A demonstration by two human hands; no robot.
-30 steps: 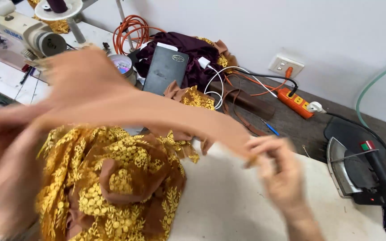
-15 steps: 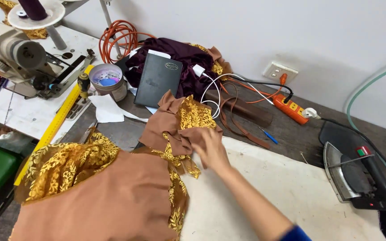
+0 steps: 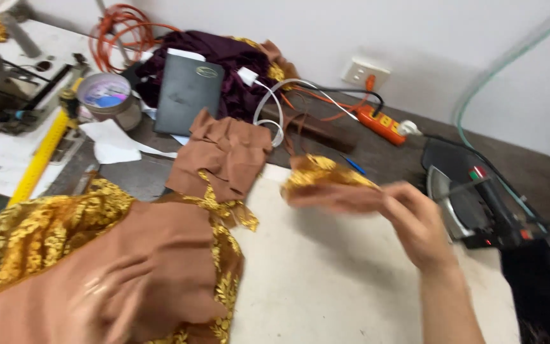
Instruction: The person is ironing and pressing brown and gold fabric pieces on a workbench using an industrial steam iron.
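Note:
A brown garment with gold embroidery lies spread over the white padded board. My right hand is raised above the board and grips a small brown and gold fabric piece, which is blurred. My left hand is a blur low at the left, lying on the brown cloth; its grip is unclear. A folded brown fabric piece rests at the garment's top edge.
A clothes iron sits at the right. Behind the board are a dark notebook, dark purple cloth, white and orange cables, an orange power strip, a round tin, a yellow ruler and a sewing machine.
The brown cloth, held up a second ago, now lies flat. My right hand has lifted a small brown and gold piece and moved right with it.

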